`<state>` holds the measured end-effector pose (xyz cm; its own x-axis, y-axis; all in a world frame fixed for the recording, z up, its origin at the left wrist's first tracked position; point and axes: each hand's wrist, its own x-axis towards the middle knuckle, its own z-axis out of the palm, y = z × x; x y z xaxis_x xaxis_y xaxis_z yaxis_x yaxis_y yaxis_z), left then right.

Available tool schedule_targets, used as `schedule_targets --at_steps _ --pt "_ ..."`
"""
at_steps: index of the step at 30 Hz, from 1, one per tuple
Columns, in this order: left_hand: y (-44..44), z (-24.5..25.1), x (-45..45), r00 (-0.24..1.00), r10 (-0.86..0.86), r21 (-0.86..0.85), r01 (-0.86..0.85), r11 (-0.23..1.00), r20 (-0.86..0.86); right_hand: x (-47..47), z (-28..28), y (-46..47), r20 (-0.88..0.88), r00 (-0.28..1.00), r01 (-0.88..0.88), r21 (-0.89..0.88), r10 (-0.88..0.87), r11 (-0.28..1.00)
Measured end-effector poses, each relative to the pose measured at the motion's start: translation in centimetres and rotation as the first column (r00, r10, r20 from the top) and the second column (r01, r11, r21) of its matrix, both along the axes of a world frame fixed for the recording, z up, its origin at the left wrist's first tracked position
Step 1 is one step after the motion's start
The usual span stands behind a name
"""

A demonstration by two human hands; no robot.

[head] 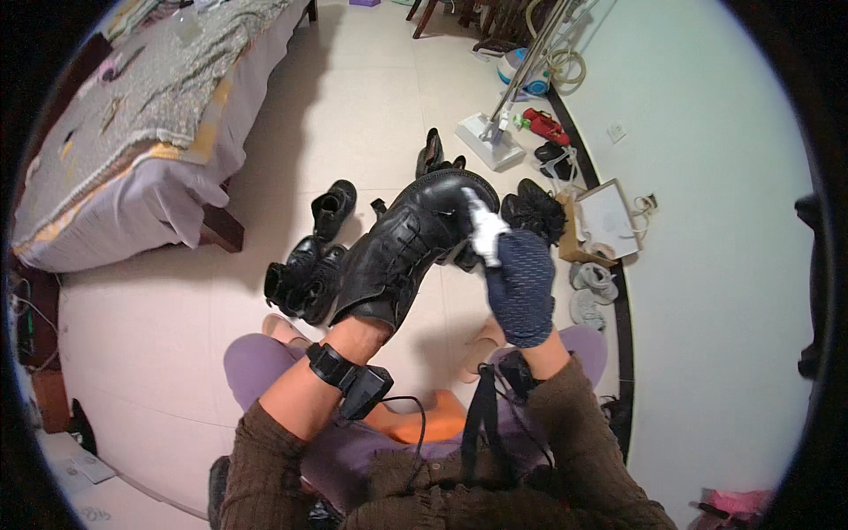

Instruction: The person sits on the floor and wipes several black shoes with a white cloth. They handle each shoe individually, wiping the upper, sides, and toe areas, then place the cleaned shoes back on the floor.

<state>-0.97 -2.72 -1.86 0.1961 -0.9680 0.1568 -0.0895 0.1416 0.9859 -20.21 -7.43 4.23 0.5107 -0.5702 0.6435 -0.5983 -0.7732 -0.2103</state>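
A black leather lace-up boot (404,245) is held up before me, its toe bent away to the right. My left forearm (361,338) enters the boot's shaft, so my left hand is hidden inside and carries the boot. Over my right hand (523,285) is a dark blue knitted glove with light flecks. That hand grips a white cloth (489,232), whose tip touches or nearly touches the side of the toe. Below the boot, other black shoes (311,278) stand on the pale tiled floor.
A single black shoe (333,209) is ahead on the left, near a bed (165,99). Black shoes (535,209), an open box (606,222) and grey shoes (593,285) line the right wall. Further off are a floor mop head (490,140) and a vacuum cleaner (527,69).
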Motion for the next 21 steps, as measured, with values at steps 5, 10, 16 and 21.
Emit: schedule_targets --at_steps 5,10,16,21 --pt "1.5 -0.1 0.1 0.881 0.292 -0.272 -0.197 0.942 0.372 3.7 1.9 0.5 -0.323 0.943 -0.101 -0.035 0.085 0.994" --pt "2.1 0.7 1.0 0.926 0.145 -0.08 -0.124 0.989 0.348 2.5 2.9 -0.2 -0.165 0.984 0.036 -0.146 -0.06 0.989" --pt "1.6 -0.7 0.4 0.964 0.217 -0.195 -0.245 0.95 -0.155 0.9 0.8 -0.4 0.021 0.996 -0.091 -0.046 0.092 0.995" --pt "2.8 -0.7 1.2 0.889 0.296 -0.177 -0.248 0.952 0.35 1.0 1.1 -2.0 0.112 0.993 -0.045 0.004 0.044 0.999"
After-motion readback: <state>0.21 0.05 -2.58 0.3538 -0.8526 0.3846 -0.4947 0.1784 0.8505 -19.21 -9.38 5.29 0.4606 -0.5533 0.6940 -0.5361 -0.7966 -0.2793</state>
